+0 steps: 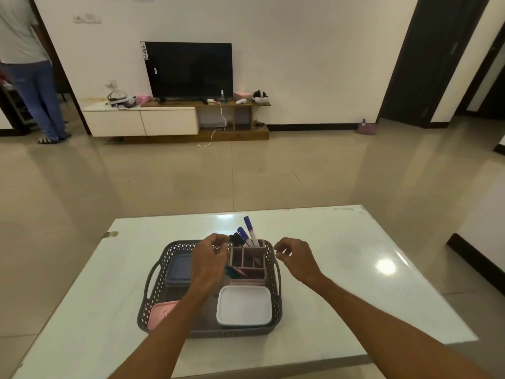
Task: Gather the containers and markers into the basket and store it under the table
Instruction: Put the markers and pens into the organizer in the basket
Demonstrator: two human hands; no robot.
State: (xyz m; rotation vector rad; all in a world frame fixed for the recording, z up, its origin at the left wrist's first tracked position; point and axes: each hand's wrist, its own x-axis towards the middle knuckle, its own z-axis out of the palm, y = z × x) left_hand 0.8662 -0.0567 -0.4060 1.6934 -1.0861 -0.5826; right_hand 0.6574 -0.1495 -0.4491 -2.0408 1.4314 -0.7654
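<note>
While the grey perforated plastic basket (276,272) sits mid-tabletop toward the near edge of the glossy white table (355,269), we see it holding a pink compartment organiser (247,265) with blue-capped markers (250,231), plus white (244,305), blue (179,269) and pink (159,313) lidded containers. Our left hand (211,258) hovers over the basket, fingers curled, gripping nothing visible. Our right hand (293,257) is half-curled, empty, beside the right rim.
</note>
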